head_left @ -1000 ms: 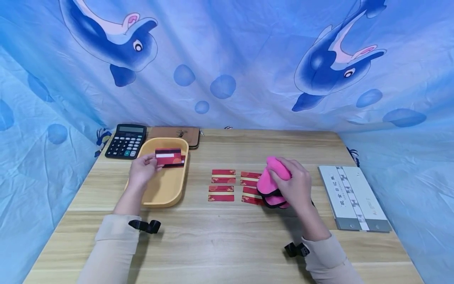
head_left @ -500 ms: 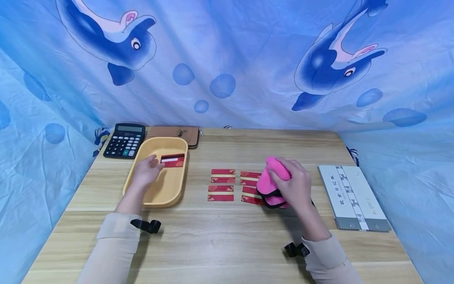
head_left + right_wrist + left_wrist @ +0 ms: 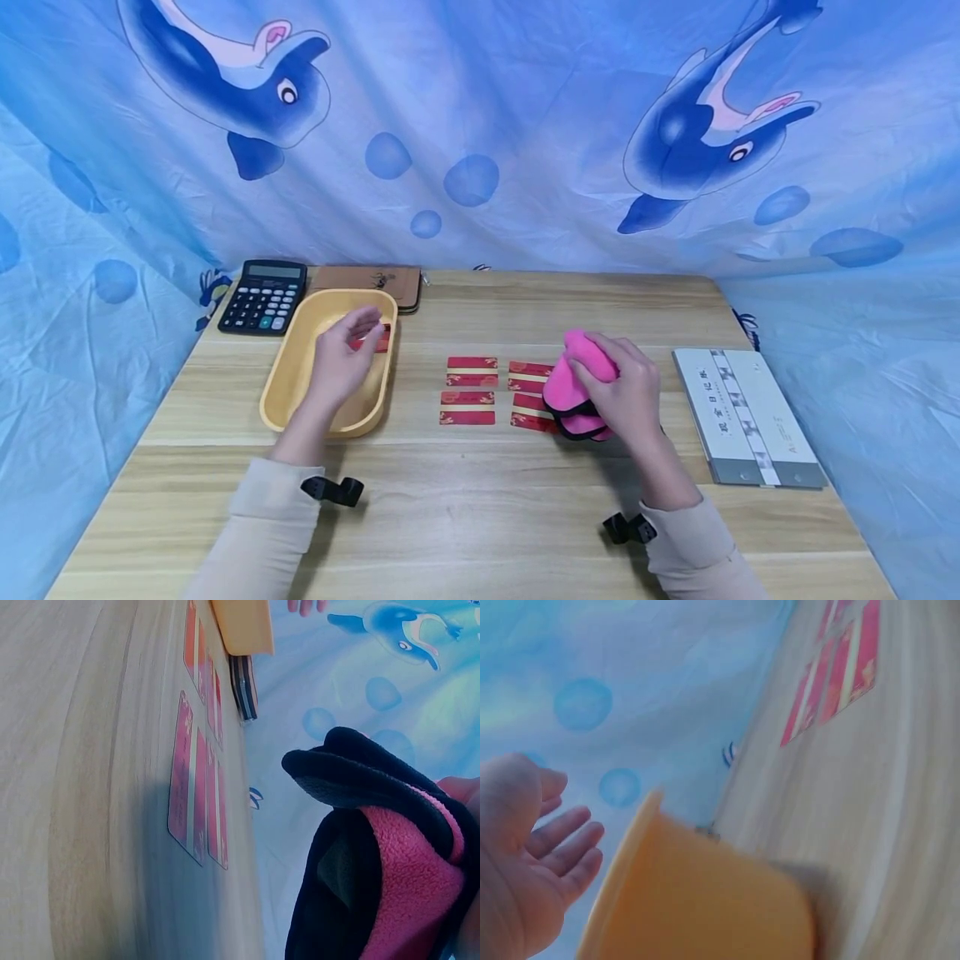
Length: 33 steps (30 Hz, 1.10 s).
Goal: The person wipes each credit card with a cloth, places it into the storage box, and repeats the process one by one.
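Left hand [image 3: 343, 358] nearer the tray [image 3: 296, 371]!

That tray runs lengthwise front to back, left hand above, fingers loosely curved, nothing visibly gripped. Right hand [image 3: 628, 387] clutches pink cloth [image 3: 564, 385] by the laid-out cards [image 3: 472, 372]; red card [image 3: 383, 342] inside the tray, partly hidden, just right of the left hand.

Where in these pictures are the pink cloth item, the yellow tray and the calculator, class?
pink cloth item [image 3: 561, 388]: head view, pink left face.
yellow tray [image 3: 296, 362]: head view, bare inside.
calculator [image 3: 264, 302]: head view, keypad.
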Tool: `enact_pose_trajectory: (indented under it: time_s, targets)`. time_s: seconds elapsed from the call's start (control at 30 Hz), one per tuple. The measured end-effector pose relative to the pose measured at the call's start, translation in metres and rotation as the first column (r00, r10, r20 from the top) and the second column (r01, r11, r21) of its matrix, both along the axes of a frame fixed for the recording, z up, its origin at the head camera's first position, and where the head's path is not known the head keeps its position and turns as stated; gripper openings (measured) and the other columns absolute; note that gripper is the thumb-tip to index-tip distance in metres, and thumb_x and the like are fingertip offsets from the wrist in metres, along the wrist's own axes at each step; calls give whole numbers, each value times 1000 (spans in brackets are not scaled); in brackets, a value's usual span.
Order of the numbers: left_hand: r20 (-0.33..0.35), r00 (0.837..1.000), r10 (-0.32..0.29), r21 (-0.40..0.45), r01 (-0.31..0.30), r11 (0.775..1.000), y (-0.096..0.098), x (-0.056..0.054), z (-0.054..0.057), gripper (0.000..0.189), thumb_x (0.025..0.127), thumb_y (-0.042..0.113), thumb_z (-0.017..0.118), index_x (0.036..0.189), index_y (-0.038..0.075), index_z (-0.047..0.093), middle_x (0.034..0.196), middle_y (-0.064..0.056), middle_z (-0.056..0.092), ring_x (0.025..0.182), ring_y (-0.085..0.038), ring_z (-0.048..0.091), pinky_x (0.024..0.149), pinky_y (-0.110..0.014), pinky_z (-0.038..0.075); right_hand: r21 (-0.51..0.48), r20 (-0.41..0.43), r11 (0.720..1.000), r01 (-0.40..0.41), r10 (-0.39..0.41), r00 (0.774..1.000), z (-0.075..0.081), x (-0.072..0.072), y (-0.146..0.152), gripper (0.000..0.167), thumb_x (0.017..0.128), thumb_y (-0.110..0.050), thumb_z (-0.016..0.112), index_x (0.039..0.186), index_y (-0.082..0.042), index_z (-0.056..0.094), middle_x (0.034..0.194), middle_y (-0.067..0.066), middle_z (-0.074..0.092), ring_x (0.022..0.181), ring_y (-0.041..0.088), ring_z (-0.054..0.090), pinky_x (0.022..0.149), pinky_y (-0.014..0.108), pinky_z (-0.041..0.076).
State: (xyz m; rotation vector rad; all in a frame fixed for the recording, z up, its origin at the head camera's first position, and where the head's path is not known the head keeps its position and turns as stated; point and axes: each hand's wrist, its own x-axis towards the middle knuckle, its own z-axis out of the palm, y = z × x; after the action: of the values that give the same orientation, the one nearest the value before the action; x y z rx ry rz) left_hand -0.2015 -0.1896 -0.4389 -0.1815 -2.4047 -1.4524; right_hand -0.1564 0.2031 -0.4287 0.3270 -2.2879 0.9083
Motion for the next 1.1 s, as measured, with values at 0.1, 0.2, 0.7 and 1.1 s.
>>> enact_pose_trajectory:
  time_s: [0.1,0.2,0.7,1.1]
  targets:
    - [-2,998,-56,34,56,998,14,5,0,31,100,11,65,127,-4,65,121,-21,69,109,-29,68,88,-17,53,3,-2,1000,-3,3,1000,0,0,0,47,77,-16,91,120,-6,74,104,15,74,89,29,70,66,44,58]
    - [20,992,-128,87,126,988,29,11,5,31,101,16,65,127,-1,66,120,-18,70,108,-26,68,88,-17,54,5,-5,1000,-2,2,1000,0,0,1,47,77,-16,91,120,-6,74,104,15,73,89,29,70,66,44,58]
    - [167,943,-289,93,277,957,88,12,-30,29,101,21,64,126,6,69,120,-8,68,107,-22,66,93,-39,57,0,10,1000,-29,29,1000,0,-1,2,48,77,-16,90,122,-8,74,107,15,73,92,29,70,69,45,60]
    - [150,963,-226,-190,252,949,91,0,-69,35,95,16,73,126,3,67,126,-12,65,122,-29,57,109,-45,44,16,18,999,-45,45,999,-4,1,4,46,76,-15,91,118,-6,75,105,13,74,90,27,71,66,43,59]
